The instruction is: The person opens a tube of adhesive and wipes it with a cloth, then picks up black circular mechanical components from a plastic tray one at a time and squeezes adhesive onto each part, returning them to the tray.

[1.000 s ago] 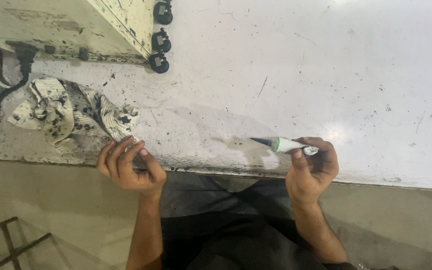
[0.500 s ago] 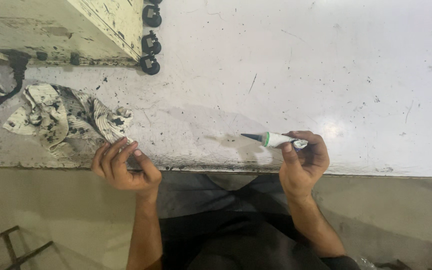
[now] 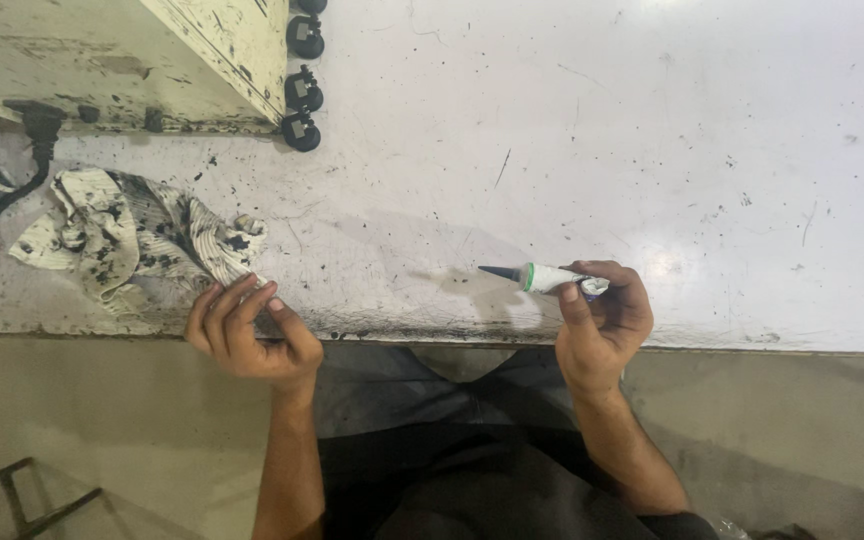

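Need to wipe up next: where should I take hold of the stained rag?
Grip the stained rag at its bunched near corner beside the left hand, coming from the table edge; the folds there stand up, giving the fingers something to pinch.

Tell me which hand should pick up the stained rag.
Left, probably. The left hand rests on the table edge with its fingertips right beside the stained rag. The right hand is far off and already grips a small tube.
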`<state>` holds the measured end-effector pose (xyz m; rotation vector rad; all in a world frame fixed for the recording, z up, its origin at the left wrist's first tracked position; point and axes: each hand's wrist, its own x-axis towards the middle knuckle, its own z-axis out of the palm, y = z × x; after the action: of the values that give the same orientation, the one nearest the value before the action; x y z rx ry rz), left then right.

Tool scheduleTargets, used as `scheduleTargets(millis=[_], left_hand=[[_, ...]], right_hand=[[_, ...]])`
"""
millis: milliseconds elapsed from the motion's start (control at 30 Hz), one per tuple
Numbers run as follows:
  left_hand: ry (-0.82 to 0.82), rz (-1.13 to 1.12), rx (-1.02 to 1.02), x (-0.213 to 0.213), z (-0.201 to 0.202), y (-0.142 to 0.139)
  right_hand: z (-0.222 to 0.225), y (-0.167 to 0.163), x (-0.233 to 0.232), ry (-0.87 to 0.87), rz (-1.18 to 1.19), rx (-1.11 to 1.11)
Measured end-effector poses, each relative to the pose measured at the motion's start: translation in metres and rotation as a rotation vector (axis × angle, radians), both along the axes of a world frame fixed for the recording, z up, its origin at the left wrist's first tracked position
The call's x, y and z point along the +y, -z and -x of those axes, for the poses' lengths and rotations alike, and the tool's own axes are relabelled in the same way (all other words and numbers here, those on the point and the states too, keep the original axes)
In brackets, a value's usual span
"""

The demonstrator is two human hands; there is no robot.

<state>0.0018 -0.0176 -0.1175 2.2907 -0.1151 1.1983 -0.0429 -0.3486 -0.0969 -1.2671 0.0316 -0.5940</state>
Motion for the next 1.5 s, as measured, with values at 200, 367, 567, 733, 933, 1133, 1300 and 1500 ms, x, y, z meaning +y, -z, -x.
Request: scheduleTargets(millis=[200,367,567,733,933,1133,1300,1500], left_hand=[[0.002,0.004,-0.004,0.0002,0.0,0.0014],[0.003,0.001,-0.003,0.0008,-0.0001,0.0023],[0.007,0.003,-0.017,0.0012,-0.0016,0.0022],[0.0,0.007,-0.011,-0.0006,-0.0004,0.0013],[0.001,0.002,-0.004,0.0002,0.0,0.0013],[0.006,0.007,-0.009,0.0004,0.0,0.0018],[-0.001,-0.003,-0.019,0.0008,-0.0004,0.0019],[-0.006,-0.002,-0.02,0.001,-0.0007,0.0028]], right_hand=[[-0.0005,-0.0022,0.0004,-0.003,0.014,0.01],[-0.0012,-0.0042,0.0013,-0.015,0.006,0.019],[-0.0009,-0.0032,0.001,-0.021,-0.004,0.023],[0.0005,-0.0026,0.0017,0.003,-0.014,0.033],[0.0009,-0.0024,0.0014,-0.002,-0.01,0.032],[0.0,0.0,0.0006,-0.006,-0.011,0.008],[0.0005,0.0006,0.0,-0.001,-0.012,0.0],[0.0014,-0.0019,0.0008,0.01,0.014,0.038]])
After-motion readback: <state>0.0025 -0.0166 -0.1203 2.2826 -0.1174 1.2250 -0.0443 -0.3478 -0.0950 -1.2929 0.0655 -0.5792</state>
